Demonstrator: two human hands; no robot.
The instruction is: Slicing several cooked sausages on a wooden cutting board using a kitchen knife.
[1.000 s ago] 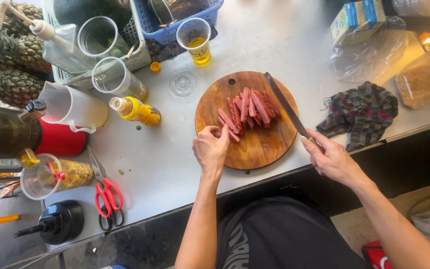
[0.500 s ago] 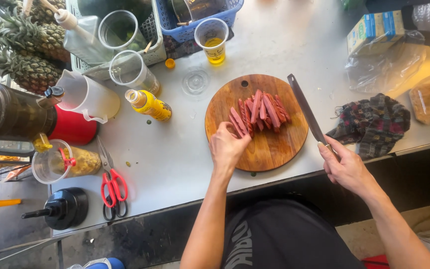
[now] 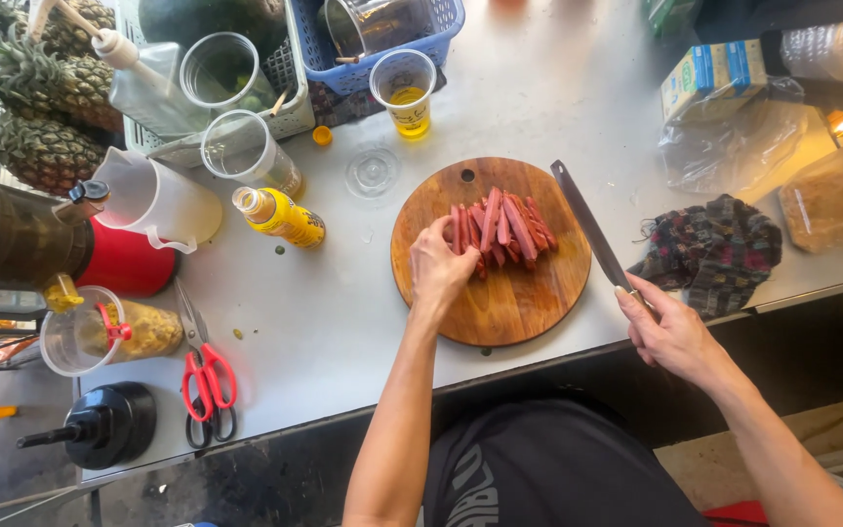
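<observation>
Both forearms are showing bare from elbow to wrist, with no sleeves, watch or rings on the left hand (image 3: 438, 265) or the right hand (image 3: 670, 332). Below and between the hands, the person is wearing a dark, charcoal-black garment (image 3: 558, 468) bearing pale grey lettering near the left elbow.

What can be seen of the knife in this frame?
The knife has a long, narrow, dark metal-looking blade with a squared tip. The right hand wraps its handle, hiding it. The blade runs diagonally, tip pointing away from the person, over the right edge of the round wooden cutting board, beside the pink strips without touching them. Whether it rests on the board is unclear.
</observation>
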